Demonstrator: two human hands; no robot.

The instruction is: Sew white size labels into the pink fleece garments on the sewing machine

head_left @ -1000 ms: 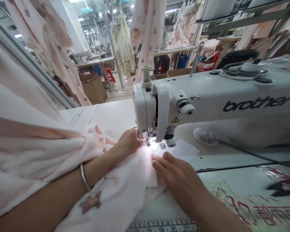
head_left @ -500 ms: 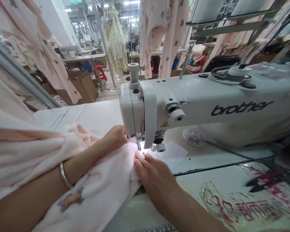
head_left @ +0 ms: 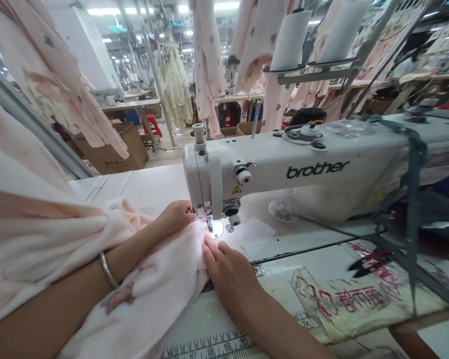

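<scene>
A white Brother sewing machine [head_left: 303, 172] stands on the table with its needle [head_left: 210, 225] over a lit plate. Pale pink fleece fabric [head_left: 160, 294] with small printed figures lies under the needle and runs off to the left over my forearm. My left hand [head_left: 175, 215] rests on the fabric just left of the needle, fingers curled down on the cloth. My right hand [head_left: 226, 267] lies flat on the fabric's edge just in front of the needle, fingers stretched toward it. A silver bangle [head_left: 108, 269] circles my left wrist.
A small white fabric piece [head_left: 256, 233] lies right of the needle. Black thread snips [head_left: 366, 263] sit on a printed plastic bag [head_left: 344, 299]. A ruler strip [head_left: 209, 346] runs along the table's front edge. Thread cones [head_left: 290, 40] stand behind; garments hang around; cardboard boxes [head_left: 112, 149] sit left.
The view has pulled back and swung right, showing more of the machine. My right hand has slid left and closer to the needle along the fabric edge. The left hand stays beside the presser foot.
</scene>
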